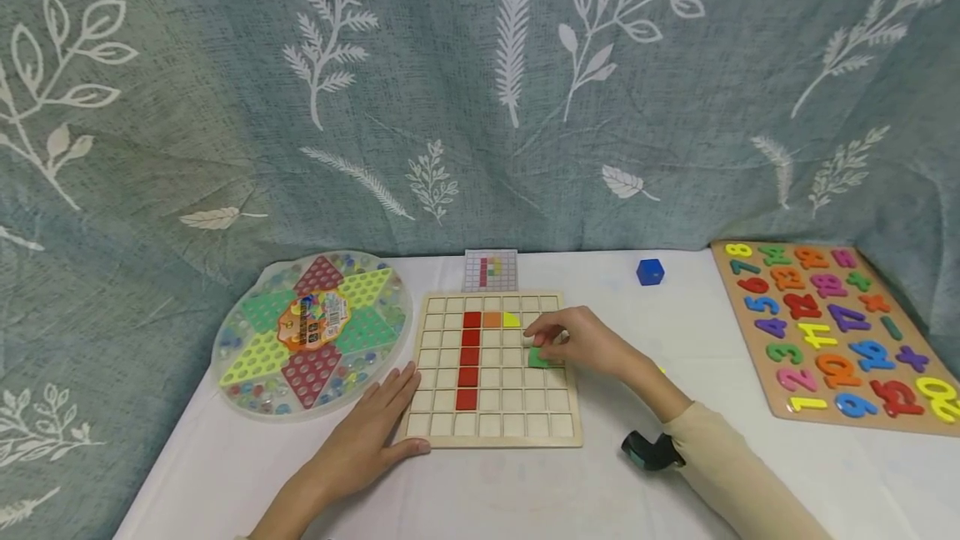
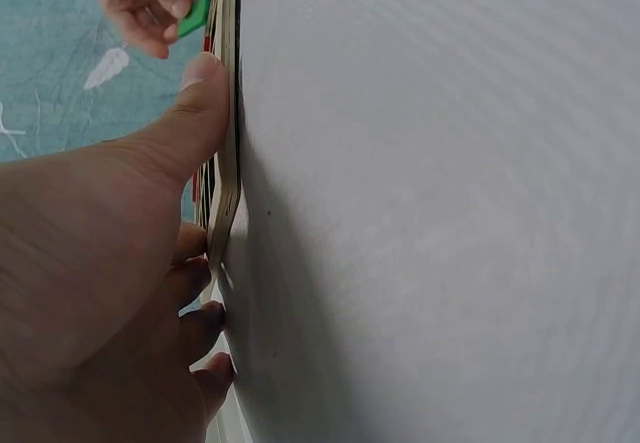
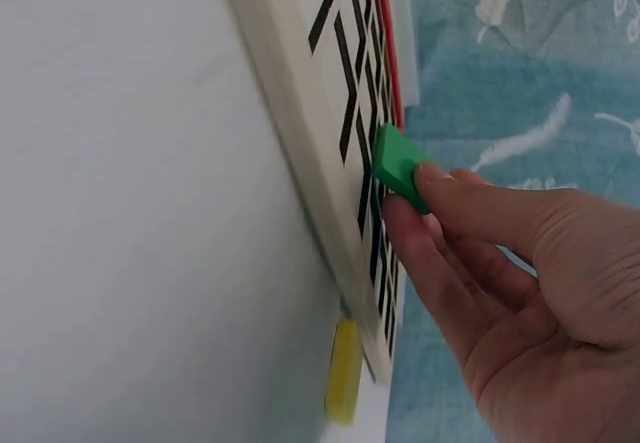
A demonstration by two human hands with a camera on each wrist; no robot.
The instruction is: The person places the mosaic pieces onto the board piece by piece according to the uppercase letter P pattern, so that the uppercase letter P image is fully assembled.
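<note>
A square wooden grid board (image 1: 498,430) lies on the table. Down one of its columns run several red square tiles (image 1: 468,357); an orange tile (image 1: 492,320) and a yellow quarter-round tile (image 1: 511,320) continue the top row to the right. Over the board's right side, my right hand (image 1: 581,342) pinches a green tile (image 3: 398,167) between thumb and fingers. The tile is tilted in the right wrist view. My left hand (image 1: 371,432) rests at the board's lower left corner, its fingers along the left edge and the thumb at the front edge.
Behind the board stands a small pattern card (image 1: 491,271). A round marble game board (image 1: 311,336) lies to the left, a number puzzle board (image 1: 840,332) to the right. A blue die (image 1: 650,272) sits at the back. One yellow piece (image 3: 343,371) lies beside the board, near a black object (image 1: 651,450).
</note>
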